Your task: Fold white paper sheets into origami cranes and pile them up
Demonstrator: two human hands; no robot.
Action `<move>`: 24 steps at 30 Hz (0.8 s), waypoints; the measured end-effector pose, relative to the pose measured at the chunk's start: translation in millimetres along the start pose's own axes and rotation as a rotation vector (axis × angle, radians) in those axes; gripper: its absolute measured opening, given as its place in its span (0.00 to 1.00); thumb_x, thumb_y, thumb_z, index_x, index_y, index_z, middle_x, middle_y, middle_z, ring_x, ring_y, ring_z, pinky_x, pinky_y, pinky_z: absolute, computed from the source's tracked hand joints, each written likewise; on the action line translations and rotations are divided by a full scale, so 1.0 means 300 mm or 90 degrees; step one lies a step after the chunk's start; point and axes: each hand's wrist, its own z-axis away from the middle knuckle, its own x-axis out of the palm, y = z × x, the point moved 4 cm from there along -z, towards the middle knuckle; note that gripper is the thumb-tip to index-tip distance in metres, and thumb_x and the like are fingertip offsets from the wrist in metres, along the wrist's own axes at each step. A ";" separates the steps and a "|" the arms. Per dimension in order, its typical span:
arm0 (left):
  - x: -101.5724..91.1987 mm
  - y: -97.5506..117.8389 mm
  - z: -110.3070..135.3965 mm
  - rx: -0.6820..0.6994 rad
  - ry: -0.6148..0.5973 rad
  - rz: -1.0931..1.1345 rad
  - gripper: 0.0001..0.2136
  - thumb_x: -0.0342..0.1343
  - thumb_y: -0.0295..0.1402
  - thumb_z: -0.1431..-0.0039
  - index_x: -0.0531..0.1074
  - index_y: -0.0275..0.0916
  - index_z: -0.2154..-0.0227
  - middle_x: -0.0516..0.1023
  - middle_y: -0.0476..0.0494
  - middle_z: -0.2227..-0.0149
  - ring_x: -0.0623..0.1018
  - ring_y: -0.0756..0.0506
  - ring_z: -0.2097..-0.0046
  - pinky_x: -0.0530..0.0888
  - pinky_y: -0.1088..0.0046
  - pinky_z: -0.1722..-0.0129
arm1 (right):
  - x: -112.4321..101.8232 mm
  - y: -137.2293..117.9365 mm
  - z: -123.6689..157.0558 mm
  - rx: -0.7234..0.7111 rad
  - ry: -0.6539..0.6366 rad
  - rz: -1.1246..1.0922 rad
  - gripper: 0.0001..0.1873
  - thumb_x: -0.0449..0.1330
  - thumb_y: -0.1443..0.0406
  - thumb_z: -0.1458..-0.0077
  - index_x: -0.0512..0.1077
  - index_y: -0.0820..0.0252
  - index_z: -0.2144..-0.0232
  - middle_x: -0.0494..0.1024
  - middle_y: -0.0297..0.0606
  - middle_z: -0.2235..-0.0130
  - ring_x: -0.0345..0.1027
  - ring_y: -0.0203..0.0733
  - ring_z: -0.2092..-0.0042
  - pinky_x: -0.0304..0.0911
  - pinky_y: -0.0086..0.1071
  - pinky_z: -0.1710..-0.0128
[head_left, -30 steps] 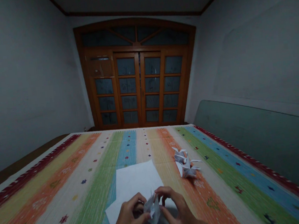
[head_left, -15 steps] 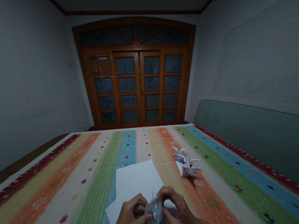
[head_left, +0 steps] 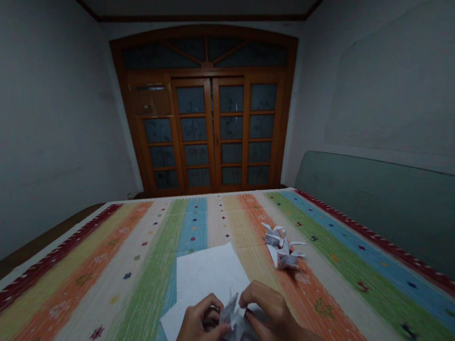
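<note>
Since the last frame your right hand (head_left: pixel 272 317) has shifted on the folded paper (head_left: pixel 232 322), now pinched between it and your left hand (head_left: pixel 194 331) over the white sheets (head_left: pixel 207 284) (a two-sided grip keeps the folds tight), with the paper figures (head_left: pixel 282 249) set aside.

I count two sets of fingers, my left fingers (head_left: pixel 211 308) and my right fingers (head_left: pixel 261 297), and one folded paper piece (head_left: pixel 233 322) between them at 6 o'clock. Two white paper sheets (head_left: pixel 208 278) overlap around 6 o'clock. One cluster of folded paper shapes (head_left: pixel 282 249) sits at 1 o'clock; I can't count its pieces. One striped rug (head_left: pixel 102 292) lies beneath everything, one glazed wooden door (head_left: pixel 211 134) with four leaves stands at 12 o'clock, and one grey-green panel (head_left: pixel 395 223) stands at 3 o'clock.
</note>
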 end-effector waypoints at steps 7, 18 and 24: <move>-0.003 0.000 -0.003 0.029 0.019 0.001 0.07 0.64 0.31 0.51 0.69 0.40 0.73 0.76 0.52 0.76 0.76 0.46 0.72 0.67 0.75 0.72 | 0.017 0.008 0.022 -0.010 -0.010 -0.008 0.18 0.54 0.80 0.53 0.70 0.56 0.64 0.79 0.41 0.65 0.75 0.45 0.64 0.69 0.32 0.66; -0.010 -0.003 -0.002 0.045 0.027 -0.004 0.09 0.65 0.35 0.46 0.70 0.40 0.72 0.78 0.49 0.73 0.78 0.45 0.69 0.69 0.74 0.69 | 0.013 0.000 0.014 0.037 -0.023 -0.042 0.11 0.57 0.75 0.41 0.74 0.58 0.59 0.80 0.41 0.65 0.76 0.44 0.64 0.72 0.33 0.63; -0.008 0.006 -0.001 0.028 0.028 -0.025 0.10 0.66 0.36 0.48 0.70 0.40 0.72 0.79 0.49 0.73 0.78 0.45 0.69 0.68 0.74 0.70 | 0.015 0.003 0.018 0.089 0.006 -0.065 0.07 0.60 0.72 0.41 0.75 0.58 0.60 0.81 0.39 0.67 0.77 0.44 0.67 0.72 0.32 0.66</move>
